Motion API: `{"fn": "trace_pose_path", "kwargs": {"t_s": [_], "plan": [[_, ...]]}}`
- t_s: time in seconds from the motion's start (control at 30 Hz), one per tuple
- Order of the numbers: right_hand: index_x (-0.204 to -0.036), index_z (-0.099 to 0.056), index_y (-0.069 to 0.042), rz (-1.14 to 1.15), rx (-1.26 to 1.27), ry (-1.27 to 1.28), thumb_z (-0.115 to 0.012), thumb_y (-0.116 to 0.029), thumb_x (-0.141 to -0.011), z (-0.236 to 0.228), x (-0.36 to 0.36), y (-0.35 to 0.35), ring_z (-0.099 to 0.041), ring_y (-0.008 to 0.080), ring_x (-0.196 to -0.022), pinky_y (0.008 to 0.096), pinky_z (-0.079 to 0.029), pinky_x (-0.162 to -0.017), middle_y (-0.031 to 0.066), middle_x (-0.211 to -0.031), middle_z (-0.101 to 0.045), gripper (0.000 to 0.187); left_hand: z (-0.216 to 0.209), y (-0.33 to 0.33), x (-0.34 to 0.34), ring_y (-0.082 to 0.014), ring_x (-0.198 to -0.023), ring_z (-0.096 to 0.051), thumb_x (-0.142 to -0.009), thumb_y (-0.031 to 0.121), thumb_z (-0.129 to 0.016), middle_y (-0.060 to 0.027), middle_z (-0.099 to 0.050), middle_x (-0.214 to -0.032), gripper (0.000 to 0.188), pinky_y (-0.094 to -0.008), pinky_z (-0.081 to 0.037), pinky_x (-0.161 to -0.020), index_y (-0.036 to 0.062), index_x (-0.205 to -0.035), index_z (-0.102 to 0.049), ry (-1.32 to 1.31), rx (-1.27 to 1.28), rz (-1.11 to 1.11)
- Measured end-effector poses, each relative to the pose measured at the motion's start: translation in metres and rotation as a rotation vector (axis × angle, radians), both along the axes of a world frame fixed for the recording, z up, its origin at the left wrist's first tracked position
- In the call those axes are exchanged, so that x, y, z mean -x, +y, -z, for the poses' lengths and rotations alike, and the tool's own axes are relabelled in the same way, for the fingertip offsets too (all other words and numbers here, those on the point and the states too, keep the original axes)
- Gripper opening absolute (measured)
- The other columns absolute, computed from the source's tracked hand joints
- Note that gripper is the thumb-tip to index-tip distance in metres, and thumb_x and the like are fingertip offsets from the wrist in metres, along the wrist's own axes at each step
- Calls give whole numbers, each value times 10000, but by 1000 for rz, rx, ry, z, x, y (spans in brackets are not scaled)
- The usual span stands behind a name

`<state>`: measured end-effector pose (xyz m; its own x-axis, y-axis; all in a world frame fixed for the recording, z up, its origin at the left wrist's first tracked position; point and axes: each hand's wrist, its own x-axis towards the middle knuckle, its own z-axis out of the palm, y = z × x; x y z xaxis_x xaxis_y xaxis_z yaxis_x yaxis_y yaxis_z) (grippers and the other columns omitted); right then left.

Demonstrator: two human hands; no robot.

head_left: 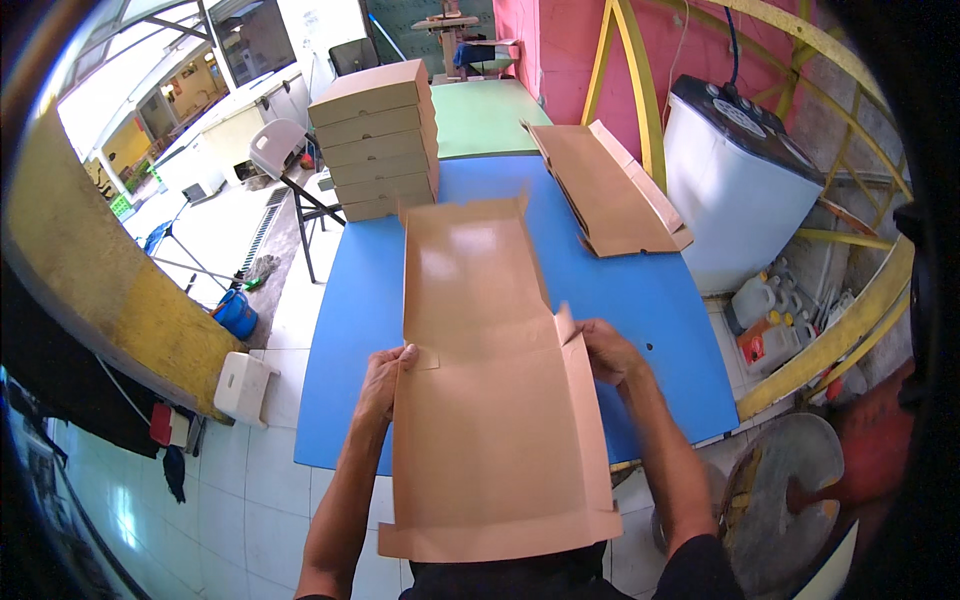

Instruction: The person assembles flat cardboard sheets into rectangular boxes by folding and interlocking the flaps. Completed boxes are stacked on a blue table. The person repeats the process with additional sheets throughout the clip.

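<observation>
An unfolded brown cardboard box point(500, 450) stretches from the blue table toward my body, its near end overhanging the front edge. A crease crosses its middle, and its side flaps stand partly raised. My left hand point(381, 382) grips the left side by the crease, thumb on top and fingers mostly hidden beneath. On the opposite side, my right hand point(606, 352) is closed on a small upright corner flap at the crease. Farther back on the right lie flat cardboard blanks point(610, 190), and a stack of closed cardboard boxes point(375, 140) rises at the far left.
The blue table point(650, 340) meets a green table point(490, 115) at its far end. Right of it stand a white washing machine point(735, 180), a yellow metal frame point(655, 130) and plastic jugs point(765, 340). A white stool point(243, 388) and folding chair point(275, 148) are on the left.
</observation>
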<state>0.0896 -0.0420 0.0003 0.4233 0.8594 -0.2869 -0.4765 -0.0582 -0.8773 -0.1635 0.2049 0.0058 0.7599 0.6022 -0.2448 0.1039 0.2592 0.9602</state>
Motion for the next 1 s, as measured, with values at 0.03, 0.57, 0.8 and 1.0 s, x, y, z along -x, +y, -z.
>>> {"fn": "trace_pose_path", "kwargs": {"t_s": [0.03, 0.57, 0.8, 1.0], "plan": [[-1017, -691, 9, -2, -55, -20, -703, -184, -930, 10, 4, 1, -664, 131, -686, 279, -575, -644, 70, -870, -712, 212, 5, -2, 0, -94, -585, -615, -1035, 296, -579, -68, -695, -810, 386, -257, -501, -502, -75, -1074, -680, 22, 7, -4], [-962, -706, 15, 149, 201, -232, -664, -348, -980, 12, 32, 7, -577, 96, -576, 266, -483, -523, 25, -730, -649, 366, 5, -13, 3, -92, -563, -553, -1038, 358, -565, -24, -645, -755, 422, -275, -452, -493, -33, -929, -678, 169, -31, -62], [-1030, -703, 24, 297, 251, -60, -608, -382, -1017, 9, 66, -28, -641, 120, -662, 279, -526, -578, 69, -848, -712, 417, 2, -36, 34, -78, -588, -519, -1068, 386, -507, -5, -619, -755, 458, -268, -440, -520, -24, -946, -671, 154, 7, -194], [-969, -699, 43, 282, 58, -3, -615, -219, -1024, 20, 87, -21, -630, 100, -648, 261, -509, -568, 65, -828, -712, 280, 21, -68, 45, -46, -660, -506, -1074, 355, -515, 18, -627, -818, 418, -252, -448, -589, -15, -955, -666, -42, 33, -170]]}}
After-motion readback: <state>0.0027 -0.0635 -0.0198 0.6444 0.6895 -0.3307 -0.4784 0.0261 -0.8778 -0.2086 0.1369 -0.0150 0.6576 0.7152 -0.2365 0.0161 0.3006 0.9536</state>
